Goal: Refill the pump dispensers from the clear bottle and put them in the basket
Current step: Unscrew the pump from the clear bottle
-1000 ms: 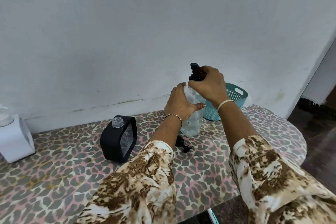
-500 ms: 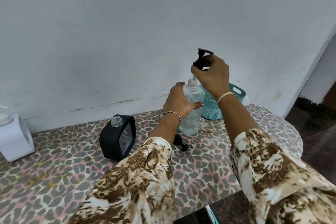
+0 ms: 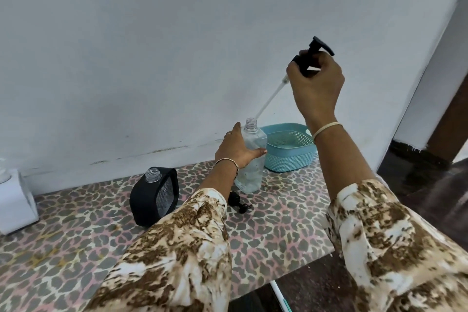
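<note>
Black pump (image 3: 314, 57) now lifted clear of bottle (image 3: 250, 159).

Surroundings of the work surface

A leopard-print cloth (image 3: 76, 248) is spread over the table. A white box-shaped object (image 3: 15, 204) is seen at the left edge. A pale wall (image 3: 177, 45) is seen behind; dark floor (image 3: 417, 185) is seen at right.
</note>
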{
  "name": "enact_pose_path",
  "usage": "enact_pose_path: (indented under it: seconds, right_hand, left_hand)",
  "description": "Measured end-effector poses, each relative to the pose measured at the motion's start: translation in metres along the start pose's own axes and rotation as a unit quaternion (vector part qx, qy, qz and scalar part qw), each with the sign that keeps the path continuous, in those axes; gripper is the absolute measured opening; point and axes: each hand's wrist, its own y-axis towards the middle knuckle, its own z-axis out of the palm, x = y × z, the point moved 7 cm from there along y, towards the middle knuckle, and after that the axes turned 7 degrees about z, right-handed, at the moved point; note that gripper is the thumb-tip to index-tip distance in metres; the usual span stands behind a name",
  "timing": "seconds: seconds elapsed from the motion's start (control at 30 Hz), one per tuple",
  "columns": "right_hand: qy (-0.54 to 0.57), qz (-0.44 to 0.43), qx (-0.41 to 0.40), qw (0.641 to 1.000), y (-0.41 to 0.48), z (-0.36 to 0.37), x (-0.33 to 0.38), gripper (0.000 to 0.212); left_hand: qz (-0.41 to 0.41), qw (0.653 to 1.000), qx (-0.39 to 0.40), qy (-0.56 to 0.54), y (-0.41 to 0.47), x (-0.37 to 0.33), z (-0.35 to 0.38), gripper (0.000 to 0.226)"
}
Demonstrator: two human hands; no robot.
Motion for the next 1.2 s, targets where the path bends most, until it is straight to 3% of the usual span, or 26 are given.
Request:
enact_pose_path:
  seconds: [0.2,0.37,0.53,0.83,1.03,1.1,1.2]
  right_hand:
    - [0.037,-0.009,-0.043,0.998,0.003,-0.021,0.021,0.021]
    - [0.056,0.006,-0.068,0.996,0.002,-0.034,0.018,0.025]
    - [0.17,0.05,-0.087,0.98,-0.016,-0.049,-0.022,0.042]
    - [0.181,0.27,-0.111,0.939,-0.08,-0.047,-0.136,0.042]
    - [0.281,0.412,-0.126,0.857,-0.122,-0.031,-0.196,0.044]
    - [0.315,0.434,-0.124,0.835,-0.129,-0.027,-0.208,0.044]
    - [0.306,0.441,-0.108,0.837,-0.131,-0.025,-0.219,0.04]
  left_hand:
    - [-0.01,1.0,0.012,0.021,-0.001,-0.006,-0.003,0.108]
    - [0.019,0.999,-0.012,0.035,-0.007,-0.008,-0.008,0.09]
    - [0.076,0.994,-0.048,0.06,-0.025,-0.007,-0.011,0.081]
    - [0.14,0.983,-0.089,0.081,-0.054,0.001,-0.003,0.071]
    - [0.16,0.978,-0.097,0.092,-0.059,0.009,0.003,0.072]
    - [0.155,0.979,-0.096,0.092,-0.06,0.013,0.004,0.073]
    - [0.141,0.982,-0.097,0.081,-0.059,0.019,0.004,0.075]
